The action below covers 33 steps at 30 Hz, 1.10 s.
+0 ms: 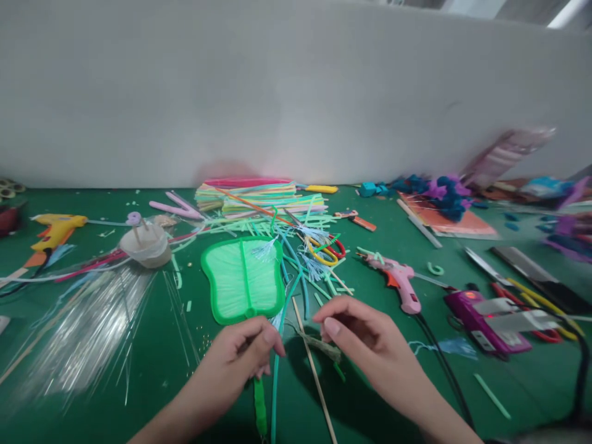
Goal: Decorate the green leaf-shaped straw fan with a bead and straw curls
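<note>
My left hand [240,351] is closed, thumb against curled fingers, just below a bright green leaf-shaped fan [226,280]. The fan's green handle comes out below that hand; whether I touch it I cannot tell. My right hand [365,339] is to the right, thumb and forefinger brought close in a pinch. Anything in either pinch is too small to make out. Between the hands, a thin wooden stick [314,376] and a blue-green pipe cleaner [275,388] lie on the green table. A grey-green twisted strip [324,348] lies by my right fingertips.
Beyond the fan are piled pastel pipe cleaners [263,200] and scissors with red and yellow handles [330,250]. A pink glue gun [400,280] and purple device [485,324] are right. Left are a yellow glue gun [59,229], white cup [147,246] and clear wires [102,320].
</note>
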Each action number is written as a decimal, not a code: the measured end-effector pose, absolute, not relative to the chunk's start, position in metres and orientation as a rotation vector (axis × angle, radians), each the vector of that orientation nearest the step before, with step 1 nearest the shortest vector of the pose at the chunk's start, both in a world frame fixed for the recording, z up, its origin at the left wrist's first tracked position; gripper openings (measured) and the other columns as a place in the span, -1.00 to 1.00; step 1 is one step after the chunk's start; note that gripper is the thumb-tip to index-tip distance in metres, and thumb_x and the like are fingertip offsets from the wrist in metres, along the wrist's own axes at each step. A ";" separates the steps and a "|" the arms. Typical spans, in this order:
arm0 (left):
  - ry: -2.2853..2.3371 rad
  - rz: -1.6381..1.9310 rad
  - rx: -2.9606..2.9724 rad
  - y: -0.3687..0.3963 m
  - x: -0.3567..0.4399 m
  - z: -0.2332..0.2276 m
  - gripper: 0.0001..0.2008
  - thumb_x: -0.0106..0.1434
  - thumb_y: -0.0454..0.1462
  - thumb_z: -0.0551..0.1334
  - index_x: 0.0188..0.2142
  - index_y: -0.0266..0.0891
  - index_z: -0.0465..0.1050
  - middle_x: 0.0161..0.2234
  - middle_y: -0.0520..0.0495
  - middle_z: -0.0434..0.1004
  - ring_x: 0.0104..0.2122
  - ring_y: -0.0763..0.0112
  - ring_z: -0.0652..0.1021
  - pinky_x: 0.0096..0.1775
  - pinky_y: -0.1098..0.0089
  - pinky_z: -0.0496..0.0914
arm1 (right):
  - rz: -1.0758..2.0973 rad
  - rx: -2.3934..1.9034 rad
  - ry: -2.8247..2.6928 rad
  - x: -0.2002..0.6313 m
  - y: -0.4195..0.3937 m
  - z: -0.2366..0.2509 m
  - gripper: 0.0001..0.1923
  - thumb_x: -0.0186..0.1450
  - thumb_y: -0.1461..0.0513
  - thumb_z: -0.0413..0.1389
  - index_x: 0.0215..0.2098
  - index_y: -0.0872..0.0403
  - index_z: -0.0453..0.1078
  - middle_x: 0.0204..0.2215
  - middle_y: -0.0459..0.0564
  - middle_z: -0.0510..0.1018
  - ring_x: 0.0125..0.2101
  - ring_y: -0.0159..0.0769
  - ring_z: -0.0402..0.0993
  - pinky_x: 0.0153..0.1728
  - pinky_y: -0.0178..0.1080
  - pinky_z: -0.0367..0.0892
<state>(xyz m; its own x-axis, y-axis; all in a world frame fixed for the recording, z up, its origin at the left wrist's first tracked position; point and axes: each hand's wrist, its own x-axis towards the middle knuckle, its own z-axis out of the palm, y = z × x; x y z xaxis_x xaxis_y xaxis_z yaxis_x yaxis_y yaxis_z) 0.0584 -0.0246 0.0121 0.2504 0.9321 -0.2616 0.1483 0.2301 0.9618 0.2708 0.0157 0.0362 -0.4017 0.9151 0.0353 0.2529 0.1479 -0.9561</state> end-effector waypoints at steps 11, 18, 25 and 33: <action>1.199 1.099 1.329 -0.017 0.053 0.039 -0.76 0.32 -0.10 0.18 -0.34 -0.17 0.52 -0.49 0.05 0.52 -0.47 0.46 0.52 -0.34 0.46 0.40 | 1.402 -0.908 -2.066 0.229 -0.007 0.030 -0.34 0.19 0.26 0.26 0.23 0.03 0.20 -0.13 0.01 0.58 -0.15 -0.24 0.54 -0.12 -0.21 0.46; 1.186 0.967 1.342 -0.013 0.053 0.017 -0.77 0.24 -0.08 0.27 -0.40 -0.17 0.52 -0.02 -0.12 0.51 0.01 0.20 0.49 0.09 0.16 0.31 | 1.074 -0.947 -1.924 0.246 0.005 0.045 -0.84 0.35 0.27 0.10 -0.29 0.01 0.55 -0.28 -0.04 0.56 -0.24 -0.33 0.50 -0.20 -0.28 0.40; 0.649 0.914 0.964 -0.032 0.091 0.014 -0.79 0.23 -0.08 0.29 -0.26 -0.15 0.50 -0.22 -0.08 0.55 -0.17 0.30 0.54 -0.01 0.22 0.38 | 0.875 -0.870 -1.926 0.254 -0.001 0.053 -0.83 0.32 0.30 0.12 -0.31 -0.06 0.54 -0.09 -0.03 0.55 0.05 -0.19 0.38 0.06 -0.10 0.32; 0.916 0.937 1.120 -0.019 0.070 0.023 -0.75 0.34 -0.09 0.17 -0.37 -0.22 0.37 -0.49 0.02 0.49 -0.40 0.41 0.50 -0.23 0.35 0.35 | 1.114 -0.997 -1.844 0.287 0.013 0.054 -0.89 0.33 0.19 0.15 -0.29 -0.04 0.54 -0.27 -0.04 0.61 -0.21 -0.28 0.55 -0.17 -0.25 0.46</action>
<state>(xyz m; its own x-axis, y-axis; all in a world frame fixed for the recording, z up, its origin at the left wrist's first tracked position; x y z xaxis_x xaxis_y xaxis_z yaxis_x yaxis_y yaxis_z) 0.0701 -0.0189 0.0231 0.3337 0.9353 -0.1180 -0.1392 0.1727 0.9751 0.2866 0.0131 0.0543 -0.4163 0.8869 0.2004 0.2353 0.3180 -0.9184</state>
